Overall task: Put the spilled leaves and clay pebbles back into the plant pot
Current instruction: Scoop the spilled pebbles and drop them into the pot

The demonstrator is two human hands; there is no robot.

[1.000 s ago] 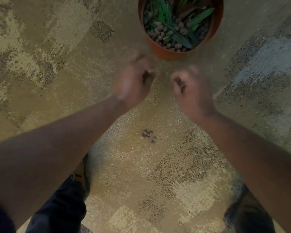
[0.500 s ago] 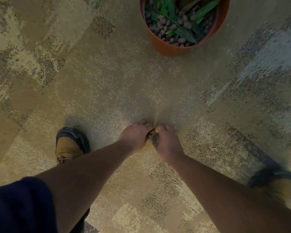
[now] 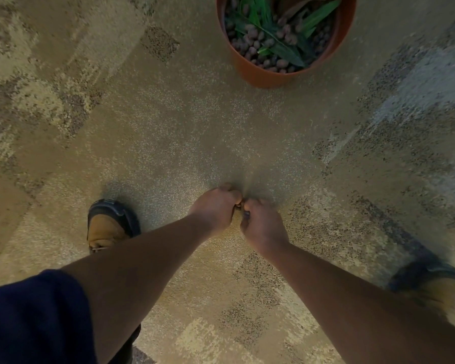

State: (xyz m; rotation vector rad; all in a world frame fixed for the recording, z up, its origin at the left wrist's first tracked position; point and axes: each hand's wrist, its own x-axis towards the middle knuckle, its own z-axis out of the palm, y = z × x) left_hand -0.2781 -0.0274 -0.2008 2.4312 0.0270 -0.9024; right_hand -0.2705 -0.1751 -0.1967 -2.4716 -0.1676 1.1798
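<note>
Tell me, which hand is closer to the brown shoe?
Left. The left hand is just right of the brown shoe; the right hand is farther beyond it.

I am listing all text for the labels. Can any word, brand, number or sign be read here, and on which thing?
None can be read.
Plant pot: plain orange wall, no label.
Carpet: only a pattern.
Left shoe and right shoe: no legible brand; the right one is blurred.

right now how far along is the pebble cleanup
Mostly done: the plant pot stands upright, already holding clay pebbles and green leaves. In hand: the left hand and right hand are cupped together on the carpet, apparently gathering something small. Left: carrying that to the pot. No other spill shows.
</note>
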